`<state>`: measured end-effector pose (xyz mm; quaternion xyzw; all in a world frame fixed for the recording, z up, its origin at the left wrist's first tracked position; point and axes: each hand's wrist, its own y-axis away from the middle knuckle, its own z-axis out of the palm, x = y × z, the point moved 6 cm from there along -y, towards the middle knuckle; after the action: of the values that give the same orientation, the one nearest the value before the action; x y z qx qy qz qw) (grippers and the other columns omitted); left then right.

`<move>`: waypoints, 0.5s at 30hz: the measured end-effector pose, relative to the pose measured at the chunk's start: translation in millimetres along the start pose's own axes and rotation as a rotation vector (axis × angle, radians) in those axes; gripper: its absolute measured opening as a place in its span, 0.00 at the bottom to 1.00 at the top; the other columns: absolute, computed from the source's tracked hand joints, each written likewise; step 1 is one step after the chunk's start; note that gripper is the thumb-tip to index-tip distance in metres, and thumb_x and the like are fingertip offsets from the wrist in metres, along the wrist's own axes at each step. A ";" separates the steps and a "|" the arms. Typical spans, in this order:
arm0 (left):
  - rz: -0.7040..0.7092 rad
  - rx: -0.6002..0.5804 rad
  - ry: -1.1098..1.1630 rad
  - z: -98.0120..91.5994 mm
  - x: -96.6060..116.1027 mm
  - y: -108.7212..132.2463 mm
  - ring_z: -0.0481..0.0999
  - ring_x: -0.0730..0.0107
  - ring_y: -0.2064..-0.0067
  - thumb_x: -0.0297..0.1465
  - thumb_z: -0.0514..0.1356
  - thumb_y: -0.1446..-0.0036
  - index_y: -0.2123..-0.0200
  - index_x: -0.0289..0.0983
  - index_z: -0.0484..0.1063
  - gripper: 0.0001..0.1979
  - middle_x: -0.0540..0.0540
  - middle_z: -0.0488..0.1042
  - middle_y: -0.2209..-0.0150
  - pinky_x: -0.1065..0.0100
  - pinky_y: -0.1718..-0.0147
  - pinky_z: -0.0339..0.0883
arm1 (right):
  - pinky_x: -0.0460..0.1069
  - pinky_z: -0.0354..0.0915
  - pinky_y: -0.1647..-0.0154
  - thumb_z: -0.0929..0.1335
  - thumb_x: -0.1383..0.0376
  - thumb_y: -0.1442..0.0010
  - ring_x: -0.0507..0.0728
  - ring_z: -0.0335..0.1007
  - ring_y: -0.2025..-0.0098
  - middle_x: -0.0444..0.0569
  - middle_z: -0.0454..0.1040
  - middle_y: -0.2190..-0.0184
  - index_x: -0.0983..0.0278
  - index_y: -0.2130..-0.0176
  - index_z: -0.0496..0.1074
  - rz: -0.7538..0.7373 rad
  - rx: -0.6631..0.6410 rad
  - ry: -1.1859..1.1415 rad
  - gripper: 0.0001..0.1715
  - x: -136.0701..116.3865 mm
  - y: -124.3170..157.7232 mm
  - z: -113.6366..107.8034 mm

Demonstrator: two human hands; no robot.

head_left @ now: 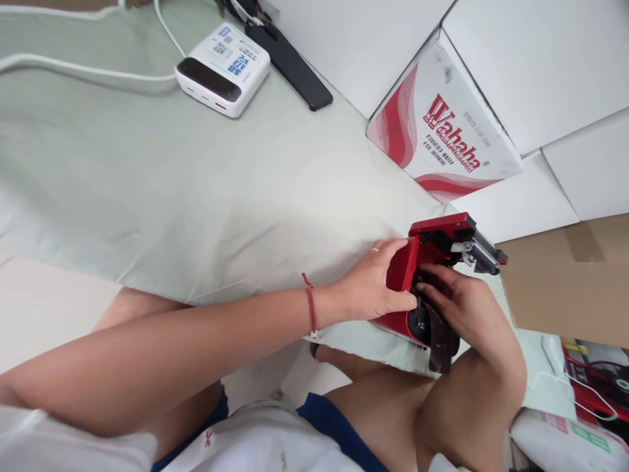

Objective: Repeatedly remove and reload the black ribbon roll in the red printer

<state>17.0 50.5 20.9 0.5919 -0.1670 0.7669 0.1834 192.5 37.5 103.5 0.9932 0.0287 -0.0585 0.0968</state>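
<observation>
A red device with black parts (435,246) lies at the near edge of a pale green sheet (196,183). My left hand (373,282) grips its red side panel, fingers wrapped over the top edge and thumb on the face. My right hand (462,301) reaches in from the right, fingers curled onto the black middle part of the device. A dark strap or flap (441,344) hangs below the device, next to my right hand. A red cord (310,305) circles my left wrist.
White boxes (531,59) and a red-and-white printed carton (442,131) stand at the back right. A brown cardboard box (570,282) is at right. A white charger unit (223,69) with cables and a black phone (289,62) lie at the back. My knees are below.
</observation>
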 end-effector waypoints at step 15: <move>-0.012 -0.026 -0.038 -2.0 2.0 1.2 0.61 0.45 0.24 0.35 0.68 0.50 0.27 0.37 0.59 0.47 0.33 0.60 0.25 0.42 0.22 0.54 | 0.47 0.65 0.77 0.76 0.46 0.37 0.51 0.63 0.79 0.40 0.70 0.80 0.60 0.49 0.85 -0.023 0.157 -0.188 0.25 34.9 40.4 -38.1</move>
<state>14.2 50.6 22.3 0.6050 -0.1769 0.7521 0.1925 234.1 7.0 144.0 0.9874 0.0260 -0.1546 0.0203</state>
